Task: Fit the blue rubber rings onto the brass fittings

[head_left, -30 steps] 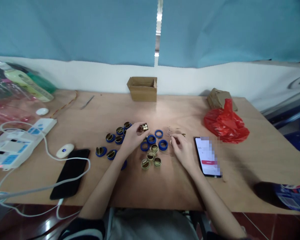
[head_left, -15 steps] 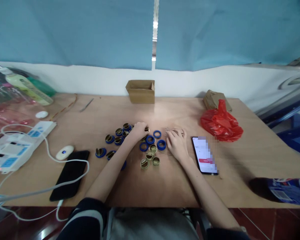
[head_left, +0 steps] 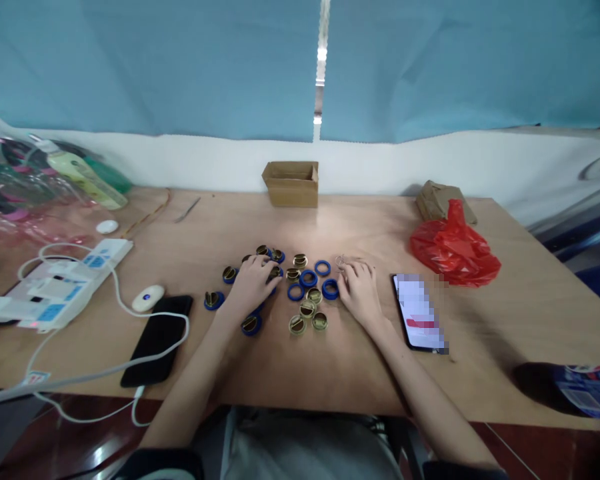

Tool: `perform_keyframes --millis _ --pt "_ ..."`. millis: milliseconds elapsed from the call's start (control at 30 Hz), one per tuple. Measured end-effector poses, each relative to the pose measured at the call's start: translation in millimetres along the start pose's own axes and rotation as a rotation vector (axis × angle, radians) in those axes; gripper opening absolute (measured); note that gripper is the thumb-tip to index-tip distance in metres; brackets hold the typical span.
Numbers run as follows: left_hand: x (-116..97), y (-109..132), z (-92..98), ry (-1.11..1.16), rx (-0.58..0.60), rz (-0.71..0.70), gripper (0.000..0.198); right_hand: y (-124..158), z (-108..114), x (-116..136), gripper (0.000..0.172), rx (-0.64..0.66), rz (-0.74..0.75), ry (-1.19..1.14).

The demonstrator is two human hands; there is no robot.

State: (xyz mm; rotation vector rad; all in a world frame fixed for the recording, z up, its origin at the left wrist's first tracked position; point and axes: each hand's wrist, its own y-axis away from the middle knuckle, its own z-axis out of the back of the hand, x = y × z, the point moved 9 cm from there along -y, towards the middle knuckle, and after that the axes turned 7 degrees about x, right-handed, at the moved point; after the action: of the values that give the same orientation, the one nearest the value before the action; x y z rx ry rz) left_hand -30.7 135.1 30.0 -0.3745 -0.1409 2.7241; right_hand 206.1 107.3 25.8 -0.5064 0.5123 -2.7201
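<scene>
My left hand lies over the cluster of brass-coloured round parts set in blue rings, its fingers spread across several of them. My right hand rests on the table with bent fingers, near some small clear or silvery pieces; what its fingertips hold, if anything, is too small to make out. Between the hands are loose blue rings and several brass round parts without rings. One brass part in a blue ring sits apart at the left.
An open cardboard box stands at the back. Right are a red plastic bag, a lit phone and a dark bottle. Left are a black phone, a white power strip, cables and plastic bottles.
My left hand has moved left from the brass parts in the middle onto the blue-ringed cluster, and its fingers have spread. My right hand is almost where it was. The view has shifted slightly.
</scene>
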Motion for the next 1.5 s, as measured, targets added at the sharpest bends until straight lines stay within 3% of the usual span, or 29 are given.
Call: perform_keyframes --millis 133,267,400,533,667,800,933,1167,1333,1500 --pt "4.0 -5.3 -3.1 0.019 -0.049 0.076 0.014 3.3 3.6 3.4 0.019 -0.044 0.032 -0.077" --pt "-0.7 -6.5 9.9 0.086 -0.083 0.105 0.014 6.8 20.6 8.0 0.019 -0.138 0.061 -0.179" --pt "-12.7 5.3 26.3 0.569 -0.257 0.136 0.008 9.2 35.7 20.0 0.017 -0.168 0.072 -0.425" --pt "-53.0 7.7 5.0 1.041 -0.219 0.06 0.014 11.5 30.1 32.8 0.019 -0.072 0.013 -0.613" --pt "-84.9 6.3 -18.6 1.247 -0.185 0.003 0.015 15.2 25.1 38.4 0.023 -0.044 0.001 -0.655" --pt "-82.3 8.8 -21.1 1.289 -0.282 0.02 0.028 15.8 29.9 39.8 0.025 -0.071 0.031 -0.615" --pt "-81.6 9.1 -24.6 1.236 -0.181 0.014 0.026 15.3 33.8 42.9 0.027 -0.082 0.059 -0.6" --pt "-83.1 11.6 -28.4 1.381 -0.142 -0.01 0.021 22.8 39.9 44.5 0.028 -0.218 0.079 -0.577" --pt "-85.6 13.4 -31.0 1.353 -0.123 0.012 0.036 24.9 47.6 44.3 0.02 -0.29 0.049 -0.54" --pt "-90.7 14.7 -33.2 1.346 -0.101 0.0 0.043 24.7 48.5 45.0 0.018 -0.281 0.035 -0.517"
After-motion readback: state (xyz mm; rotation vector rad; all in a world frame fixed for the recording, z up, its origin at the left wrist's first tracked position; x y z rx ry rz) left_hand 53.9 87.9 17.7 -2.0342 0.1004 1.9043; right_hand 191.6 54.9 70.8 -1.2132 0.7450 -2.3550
